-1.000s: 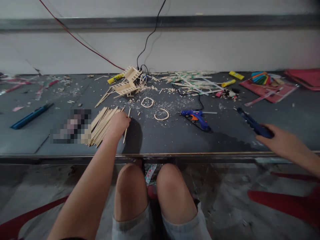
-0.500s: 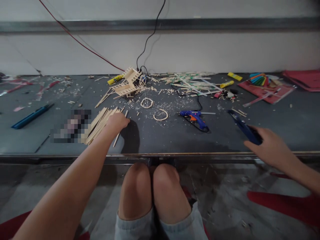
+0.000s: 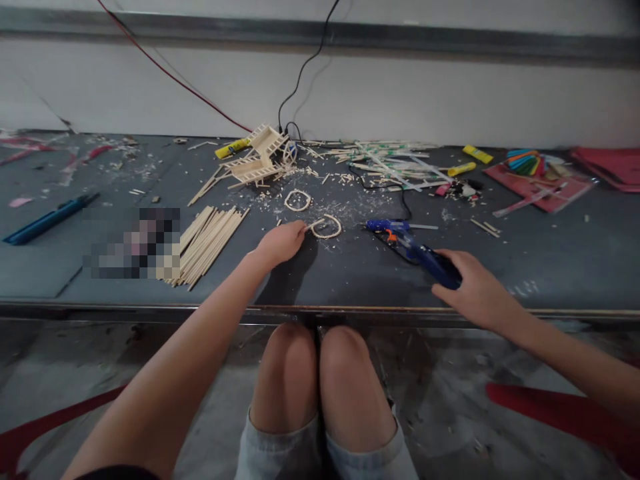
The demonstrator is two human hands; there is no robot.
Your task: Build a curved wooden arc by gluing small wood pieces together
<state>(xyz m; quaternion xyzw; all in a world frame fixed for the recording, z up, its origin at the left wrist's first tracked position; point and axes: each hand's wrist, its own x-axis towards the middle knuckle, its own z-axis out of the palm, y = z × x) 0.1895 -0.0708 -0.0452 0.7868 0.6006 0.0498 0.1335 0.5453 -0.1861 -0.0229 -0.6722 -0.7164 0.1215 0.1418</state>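
My left hand is closed, pinching a thin wooden stick whose end points right over a small ring of stick pieces. A second ring lies just behind it. Left of that hand is a bundle of wooden sticks on the table. My right hand grips a dark blue hand tool, blurred, its exact kind unclear. The tool's front end overlaps a blue glue gun with an orange trigger and a glue stick in its back.
A small stick-built model stands at the back, near scattered sticks and yellow tubes. A red packet lies at the right, a long teal tool at the left. The table's front edge runs above my knees.
My left hand has moved right from the stick bundle towards the rings, carrying a stick. My right hand has moved left with the blue tool, up to the glue gun.
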